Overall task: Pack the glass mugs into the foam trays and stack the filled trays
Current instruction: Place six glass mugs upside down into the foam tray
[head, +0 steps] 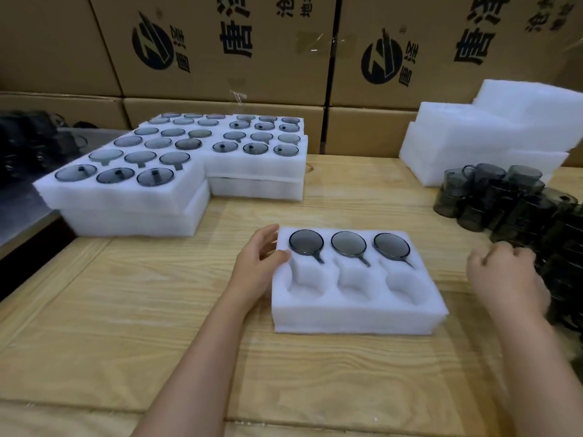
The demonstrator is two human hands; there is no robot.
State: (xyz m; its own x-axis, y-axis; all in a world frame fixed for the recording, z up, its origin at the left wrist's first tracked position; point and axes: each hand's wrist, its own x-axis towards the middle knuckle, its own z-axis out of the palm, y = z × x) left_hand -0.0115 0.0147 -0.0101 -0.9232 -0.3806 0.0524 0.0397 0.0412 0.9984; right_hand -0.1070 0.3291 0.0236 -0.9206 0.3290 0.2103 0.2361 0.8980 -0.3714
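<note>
We start with the cardboard boxes walling the far side, then the wooden bench that carries everything. At far left sit the filled trays, stacked two deep, with dark round mugs showing in their pockets. At far right is a pile of empty foam trays. On the near side of that pile, along the right edge, stands a cluster of loose glass mugs, smoky grey and packed close. The working tray lies near centre. Its far row holds three mugs, their handles lying in slots toward the near side, and its near row of three pockets is bare.

We judge the mugs stiff, smooth and breakable, yet light enough for one hand. We would take each round the body rather than by its thin handle, and keep them from knocking together. The foam looks soft and very light, so we expect it to slide unless steadied.

The left hand rests at the tray's far-left corner, fingers loose and spread, thumb on the foam, gripping nothing. The right hand reaches into the loose mugs with fingers curled, and blur hides whether it has hold of one.
</note>
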